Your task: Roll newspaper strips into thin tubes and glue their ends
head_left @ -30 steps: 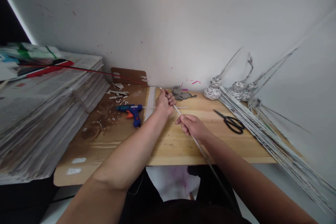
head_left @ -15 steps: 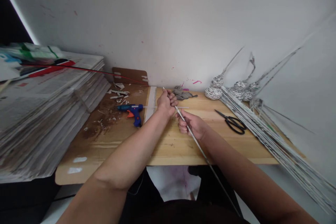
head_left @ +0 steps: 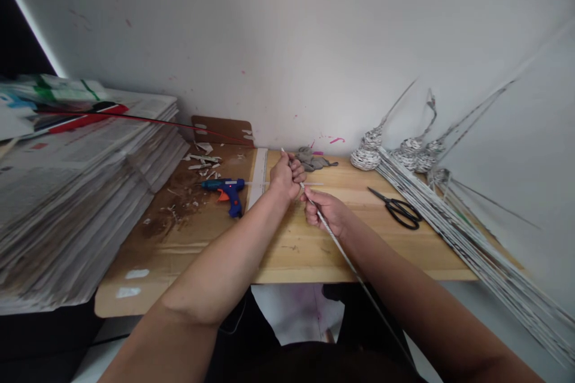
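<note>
Above the wooden table, both hands hold one long thin rolled newspaper tube [head_left: 342, 249]. My left hand [head_left: 287, 176] is closed around its upper end, and a short pale tip pokes out beyond the fist. Just below and to the right, my right hand [head_left: 327, 210] pinches the same tube between thumb and fingers, close to the left hand. From there the tube slants down past the table's front edge toward my lap. Behind the left hand lies a crumpled grey cloth-like item [head_left: 314, 160]. A blue glue gun [head_left: 230, 191] with an orange trigger rests to the left.
Black-handled scissors [head_left: 399, 210] lie on the wooden table [head_left: 287, 260] at right, beside a bundle of newspaper tubes [head_left: 453, 236]. Small woven paper gourd shapes [head_left: 367, 152] stand by the wall. Stacked newspapers [head_left: 90, 203] rise at left, next to stained cardboard [head_left: 166, 239] with paper scraps.
My right hand has shifted slightly along the tube, and its thumb now sits closer to my left hand. The left hand has barely moved to the right.
</note>
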Motion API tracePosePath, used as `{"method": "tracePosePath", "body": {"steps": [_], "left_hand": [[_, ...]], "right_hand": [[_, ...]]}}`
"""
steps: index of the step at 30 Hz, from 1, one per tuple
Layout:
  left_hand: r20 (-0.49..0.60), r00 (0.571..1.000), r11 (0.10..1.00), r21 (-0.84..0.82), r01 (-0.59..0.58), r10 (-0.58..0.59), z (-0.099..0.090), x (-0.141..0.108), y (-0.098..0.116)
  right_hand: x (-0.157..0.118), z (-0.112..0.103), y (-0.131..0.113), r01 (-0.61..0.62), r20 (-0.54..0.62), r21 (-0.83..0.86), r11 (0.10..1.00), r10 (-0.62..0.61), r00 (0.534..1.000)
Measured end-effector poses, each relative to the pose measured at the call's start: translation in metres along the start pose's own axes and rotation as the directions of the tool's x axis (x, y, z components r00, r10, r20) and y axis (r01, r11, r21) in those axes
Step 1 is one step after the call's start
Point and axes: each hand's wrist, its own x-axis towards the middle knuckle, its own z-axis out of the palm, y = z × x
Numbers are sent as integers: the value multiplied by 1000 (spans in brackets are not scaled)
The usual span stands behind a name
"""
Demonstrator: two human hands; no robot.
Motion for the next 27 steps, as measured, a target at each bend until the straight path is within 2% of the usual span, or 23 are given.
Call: {"method": "tracePosePath", "body": {"steps": [4,6,9,11,12,14,15,16,17,20,22,24,26,27], "left_hand": [[22,1000,1000,-12,13,-12,-1,1,-1],[36,999,1000,-12,16,-15,-1,1,-1],[30,1000,1000,-6,8,-8,-3,2,-2],[13,1000,1000,1,0,0,-3,3,-3],[4,1000,1000,5,-4,4,-3,4,-3],[-4,1000,1000,15,-14,14,-3,5,-3],[-3,1000,1000,19,-16,16,-3,5,-3],[0,1000,1000,23,-15,16,-3,5,-3],[5,1000,1000,24,-12,12,-3,5,-3],[23,1000,1000,14,7,-7,-2,3,-3],[31,999,1000,13,17,-17,-2,3,-3],[32,999,999,27,22,-23,-2,3,-3],[25,999,999,42,23,-24,-2,2,-4],[22,999,999,45,25,-26,-2,2,-5]], "right_hand": [[-1,-3,0,-58,79,110,992,49,996],[0,-4,1,-48,76,113,992,39,996],[0,-4,2,3,23,-6,1000,-3,1000],[-3,-3,3,91,-42,-195,977,-101,994],[-5,-2,4,150,-72,-326,933,-183,980],[-10,0,3,263,-85,-582,769,-380,921],[-12,0,3,293,-72,-667,685,-450,890],[-14,0,2,302,-59,-708,638,-480,875],[-15,0,1,299,-53,-700,649,-465,884],[-15,-3,-1,194,-15,-460,866,-226,974],[-13,-4,-2,134,25,-351,927,-134,991],[-12,-4,-2,184,-17,-423,887,-210,978],[-10,-2,-1,254,-56,-523,814,-330,942],[-9,0,-1,268,-56,-521,811,-346,937]]}}
